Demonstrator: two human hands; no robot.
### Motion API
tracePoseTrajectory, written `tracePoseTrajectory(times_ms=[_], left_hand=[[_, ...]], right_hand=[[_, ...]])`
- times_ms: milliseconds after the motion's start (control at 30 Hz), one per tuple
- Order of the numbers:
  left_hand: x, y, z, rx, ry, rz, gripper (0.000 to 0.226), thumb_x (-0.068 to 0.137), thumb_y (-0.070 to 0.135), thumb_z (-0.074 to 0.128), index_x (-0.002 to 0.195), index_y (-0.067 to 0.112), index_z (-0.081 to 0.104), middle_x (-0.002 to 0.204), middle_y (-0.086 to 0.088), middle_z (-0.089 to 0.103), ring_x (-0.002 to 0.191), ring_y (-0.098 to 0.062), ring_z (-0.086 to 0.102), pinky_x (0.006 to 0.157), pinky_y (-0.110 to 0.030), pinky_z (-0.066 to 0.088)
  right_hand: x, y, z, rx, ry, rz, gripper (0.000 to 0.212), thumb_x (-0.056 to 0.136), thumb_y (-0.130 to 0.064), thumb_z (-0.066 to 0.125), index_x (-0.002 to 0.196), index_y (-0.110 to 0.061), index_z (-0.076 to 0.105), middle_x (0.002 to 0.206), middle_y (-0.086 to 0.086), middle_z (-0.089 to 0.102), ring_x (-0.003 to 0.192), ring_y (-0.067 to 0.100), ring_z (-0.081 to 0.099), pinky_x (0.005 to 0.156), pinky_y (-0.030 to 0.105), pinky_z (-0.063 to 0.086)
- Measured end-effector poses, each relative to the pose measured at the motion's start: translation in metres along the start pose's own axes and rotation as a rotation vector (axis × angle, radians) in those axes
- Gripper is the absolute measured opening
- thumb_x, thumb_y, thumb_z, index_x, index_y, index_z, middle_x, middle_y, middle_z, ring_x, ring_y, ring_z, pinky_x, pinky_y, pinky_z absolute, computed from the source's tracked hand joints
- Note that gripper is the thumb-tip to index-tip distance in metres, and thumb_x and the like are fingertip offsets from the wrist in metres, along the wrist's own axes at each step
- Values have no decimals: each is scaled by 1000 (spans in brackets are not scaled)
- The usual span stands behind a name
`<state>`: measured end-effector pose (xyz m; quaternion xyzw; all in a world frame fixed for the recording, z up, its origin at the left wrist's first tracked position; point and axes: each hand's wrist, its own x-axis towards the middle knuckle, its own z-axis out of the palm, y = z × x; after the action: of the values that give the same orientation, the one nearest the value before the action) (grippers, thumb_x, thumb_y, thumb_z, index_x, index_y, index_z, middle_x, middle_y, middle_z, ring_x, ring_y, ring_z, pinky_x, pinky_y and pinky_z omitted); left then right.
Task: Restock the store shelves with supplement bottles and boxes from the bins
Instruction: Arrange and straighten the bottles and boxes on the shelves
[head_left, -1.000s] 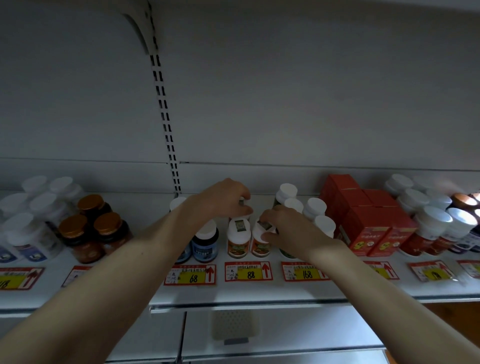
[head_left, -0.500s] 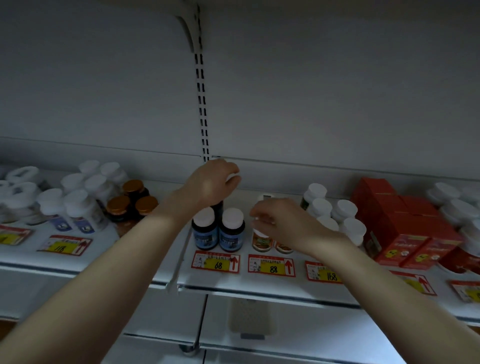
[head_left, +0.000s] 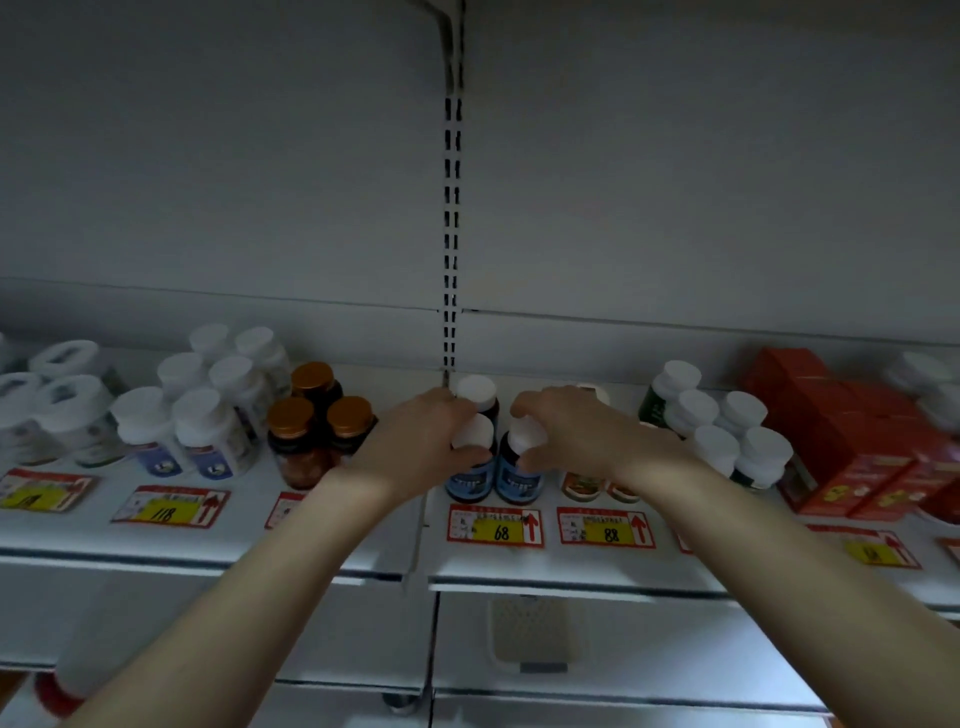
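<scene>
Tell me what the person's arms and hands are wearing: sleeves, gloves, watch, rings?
Nothing worn shows. The left hand and right hand have no gloves, and no ring can be made out in the dim light. Both forearms are bare to the frame's lower edge: no sleeve, watch or band.

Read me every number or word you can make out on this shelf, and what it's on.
"118": left tag, below white-capped bottles.
"68": middle tag, below blue-label bottles.
"88": neighbouring tag, to its right.
Bottle labels, red boxes' print and remaining tags: too blurred to read.
</scene>
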<state>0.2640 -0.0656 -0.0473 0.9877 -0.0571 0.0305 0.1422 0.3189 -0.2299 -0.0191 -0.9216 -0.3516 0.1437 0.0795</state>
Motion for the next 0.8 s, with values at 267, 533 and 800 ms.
tracePoseTrajectory(times_ms=[267, 533, 800], left_hand=[[9, -14, 6, -120, 20, 167, 43, 90, 31, 57, 129, 12, 51, 116, -9, 55, 104, -21, 51, 81, -26, 38], [5, -13, 9, -61, 46, 206, 50, 93, 33, 49, 139, 15, 37, 125, -9, 49, 111, -22, 49, 86, -26, 38], [1, -12, 16, -37, 106, 175, 44, 94, 34, 47, 133, 13, 42, 125, -7, 48, 110, -21, 50, 78, -19, 34]], right_hand=[[3, -8, 8, 39, 63, 109, 49, 91, -16, 54, 137, -13, 38, 135, 11, 45, 121, 23, 43, 90, 25, 35], [2, -11, 10, 49, 95, 177, 50, 90, -19, 57, 136, -17, 38, 136, 7, 45, 120, 21, 44, 78, 20, 28], [1, -11, 8, 52, 78, 163, 47, 90, -18, 55, 134, -15, 39, 131, 10, 45, 117, 23, 43, 78, 23, 31]])
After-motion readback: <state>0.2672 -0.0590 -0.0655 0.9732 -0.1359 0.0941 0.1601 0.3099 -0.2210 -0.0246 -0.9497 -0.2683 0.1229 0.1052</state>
